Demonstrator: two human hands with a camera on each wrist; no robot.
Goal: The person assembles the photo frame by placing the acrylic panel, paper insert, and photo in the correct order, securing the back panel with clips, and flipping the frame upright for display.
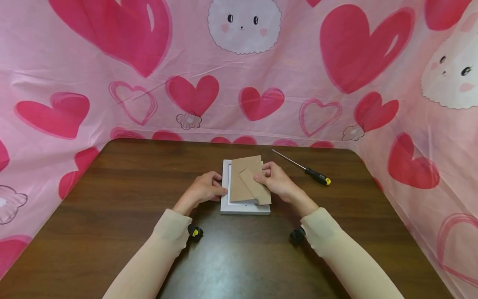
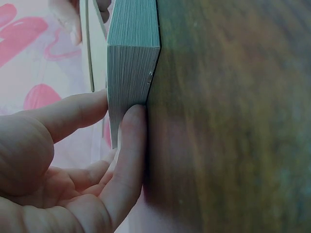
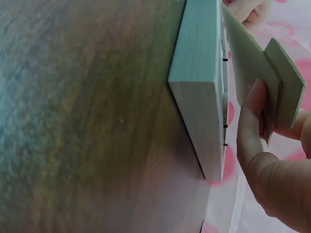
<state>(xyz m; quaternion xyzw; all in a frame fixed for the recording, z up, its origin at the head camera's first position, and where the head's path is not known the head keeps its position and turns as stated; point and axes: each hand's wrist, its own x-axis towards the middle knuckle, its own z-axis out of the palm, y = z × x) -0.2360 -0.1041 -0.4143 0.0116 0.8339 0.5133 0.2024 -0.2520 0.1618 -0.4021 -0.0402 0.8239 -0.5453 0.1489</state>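
Note:
A white picture frame [image 1: 244, 210] lies face down on the table, its side grooved in the left wrist view. My left hand [image 1: 205, 187] grips its left edge, thumb on the upper face and fingers against the side. Over the frame, my right hand [image 1: 278, 180] pinches a brown backing board [image 1: 240, 164] by its right edge. The board is tilted and lifted off the frame in the right wrist view, where its stand flap [image 3: 289, 77] sticks out. Small dark tabs [image 3: 225, 126] line the frame's inner edge. What lies under the board is mostly hidden.
A screwdriver [image 1: 317, 176] with a black and yellow handle lies on the brown wooden table [image 1: 130, 187], right of the frame and behind my right hand. Pink cloth [image 1: 224, 95] with hearts hangs at the back and sides.

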